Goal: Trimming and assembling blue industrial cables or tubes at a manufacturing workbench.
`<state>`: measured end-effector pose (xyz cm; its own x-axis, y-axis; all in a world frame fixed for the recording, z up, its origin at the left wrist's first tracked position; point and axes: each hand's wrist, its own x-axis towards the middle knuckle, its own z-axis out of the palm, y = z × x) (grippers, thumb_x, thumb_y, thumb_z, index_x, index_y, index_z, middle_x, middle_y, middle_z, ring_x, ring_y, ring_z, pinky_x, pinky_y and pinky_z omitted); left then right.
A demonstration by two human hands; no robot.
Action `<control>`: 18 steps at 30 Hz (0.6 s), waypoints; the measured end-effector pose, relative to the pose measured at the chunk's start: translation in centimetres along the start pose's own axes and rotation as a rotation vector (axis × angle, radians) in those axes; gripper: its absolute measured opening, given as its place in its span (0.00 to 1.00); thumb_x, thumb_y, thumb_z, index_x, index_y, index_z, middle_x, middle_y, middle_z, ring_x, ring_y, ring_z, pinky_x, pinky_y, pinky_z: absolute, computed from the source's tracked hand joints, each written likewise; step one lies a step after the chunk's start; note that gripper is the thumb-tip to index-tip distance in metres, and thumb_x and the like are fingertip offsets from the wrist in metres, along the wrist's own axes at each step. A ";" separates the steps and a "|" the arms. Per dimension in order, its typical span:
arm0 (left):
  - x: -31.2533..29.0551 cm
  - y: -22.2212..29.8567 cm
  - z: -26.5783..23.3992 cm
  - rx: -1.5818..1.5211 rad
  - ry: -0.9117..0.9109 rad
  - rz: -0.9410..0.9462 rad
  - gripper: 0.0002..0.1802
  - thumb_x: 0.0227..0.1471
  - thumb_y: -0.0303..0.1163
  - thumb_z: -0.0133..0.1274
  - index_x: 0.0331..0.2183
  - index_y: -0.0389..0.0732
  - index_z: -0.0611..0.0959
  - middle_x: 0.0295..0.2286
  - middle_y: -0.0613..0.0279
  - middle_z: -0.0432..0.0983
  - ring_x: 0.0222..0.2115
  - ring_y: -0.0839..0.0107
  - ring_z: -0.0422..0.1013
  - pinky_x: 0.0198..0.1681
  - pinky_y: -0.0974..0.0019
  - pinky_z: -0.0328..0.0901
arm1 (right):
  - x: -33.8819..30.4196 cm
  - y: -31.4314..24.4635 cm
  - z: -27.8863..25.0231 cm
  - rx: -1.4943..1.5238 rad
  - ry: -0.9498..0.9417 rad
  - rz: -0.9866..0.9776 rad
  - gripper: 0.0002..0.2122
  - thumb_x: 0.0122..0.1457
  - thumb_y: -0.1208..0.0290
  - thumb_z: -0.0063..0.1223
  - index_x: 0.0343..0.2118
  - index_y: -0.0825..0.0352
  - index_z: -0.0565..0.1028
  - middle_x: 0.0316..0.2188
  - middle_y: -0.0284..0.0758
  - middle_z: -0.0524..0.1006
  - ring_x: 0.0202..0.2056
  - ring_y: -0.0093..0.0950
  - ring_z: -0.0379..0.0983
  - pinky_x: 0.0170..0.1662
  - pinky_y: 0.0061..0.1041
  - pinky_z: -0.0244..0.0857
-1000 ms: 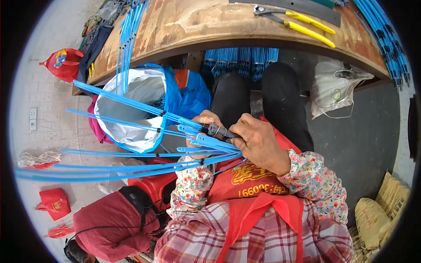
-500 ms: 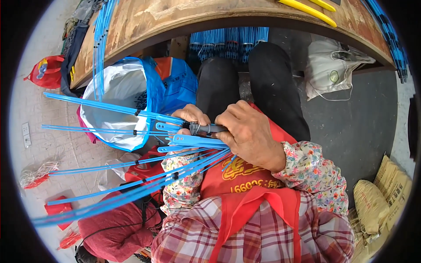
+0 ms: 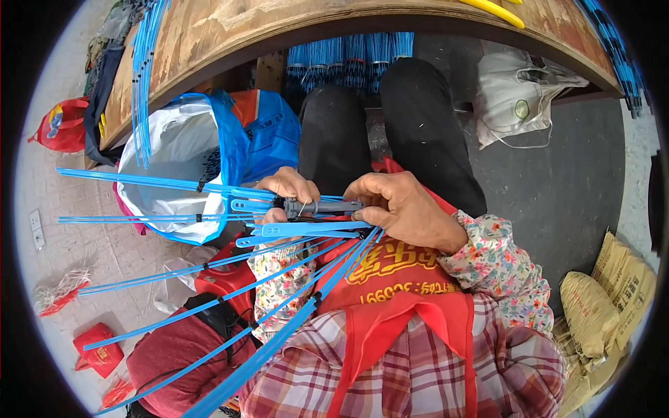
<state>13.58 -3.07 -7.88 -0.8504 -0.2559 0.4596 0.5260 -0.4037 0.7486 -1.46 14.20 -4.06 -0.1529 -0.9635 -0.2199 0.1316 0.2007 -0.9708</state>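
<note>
My left hand [image 3: 287, 184] is closed around the left end of a grey plastic tube [image 3: 324, 207], with its thumb below and fingers above. Thin blue ribs [image 3: 237, 297], much like umbrella ribs, fan out from the tube to the left and lower left, with small black joints along them. Shorter flat blue strips [image 3: 306, 228] with holed ends lie just under the tube. Thumb and fingers of my right hand [image 3: 408, 209] are pinched at the tube's right end, beside the gathered rib ends. A thin wire shows near the left fingers.
A wooden table [image 3: 279, 21] curves across the top, with yellow-handled pliers [image 3: 495, 10] on it. Bundled blue ribs [image 3: 348, 59] stand beneath. At left are a white-lined blue bag [image 3: 167, 153] and a person in a dark red top [image 3: 181, 348]. A white bag [image 3: 512, 97] hangs at right.
The lower ribs have swung downward, so the fan is spread wider. My right hand has shifted slightly right and down, showing more of the tube's end.
</note>
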 end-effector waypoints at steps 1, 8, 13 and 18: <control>0.0 0.1 0.1 0.005 0.003 -0.001 0.16 0.55 0.39 0.51 0.39 0.38 0.71 0.29 0.58 0.66 0.19 0.75 0.63 0.24 0.70 0.61 | 0.1 0.0 0.1 0.012 -0.001 -0.010 0.09 0.52 0.80 0.55 0.37 0.73 0.74 0.25 0.33 0.74 0.26 0.19 0.70 0.31 0.19 0.64; 0.1 0.0 1.9 0.092 0.216 -0.004 0.17 0.55 0.40 0.52 0.40 0.38 0.72 0.28 0.57 0.65 0.21 0.73 0.61 0.25 0.68 0.61 | 1.5 0.2 0.3 -0.181 0.020 -0.396 0.08 0.53 0.77 0.56 0.35 0.73 0.75 0.24 0.35 0.72 0.28 0.25 0.69 0.32 0.23 0.63; -1.1 0.0 2.0 0.160 0.285 0.003 0.18 0.55 0.40 0.52 0.40 0.37 0.72 0.29 0.56 0.65 0.21 0.72 0.62 0.25 0.67 0.61 | 2.1 0.1 1.3 -0.239 0.043 -0.491 0.06 0.49 0.78 0.57 0.31 0.72 0.74 0.25 0.38 0.71 0.28 0.31 0.68 0.31 0.28 0.62; -1.9 0.1 0.3 0.154 0.147 0.073 0.19 0.57 0.38 0.49 0.43 0.33 0.72 0.32 0.47 0.69 0.24 0.69 0.70 0.26 0.72 0.69 | 1.9 -0.4 2.2 -0.405 0.202 -0.572 0.08 0.44 0.81 0.58 0.28 0.70 0.72 0.24 0.39 0.71 0.28 0.35 0.67 0.29 0.31 0.61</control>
<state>15.21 -2.39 -8.52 -0.7942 -0.4092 0.4493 0.5695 -0.2430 0.7853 0.32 11.90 -3.92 -0.2718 -0.8936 0.3573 -0.3901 -0.2371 -0.8897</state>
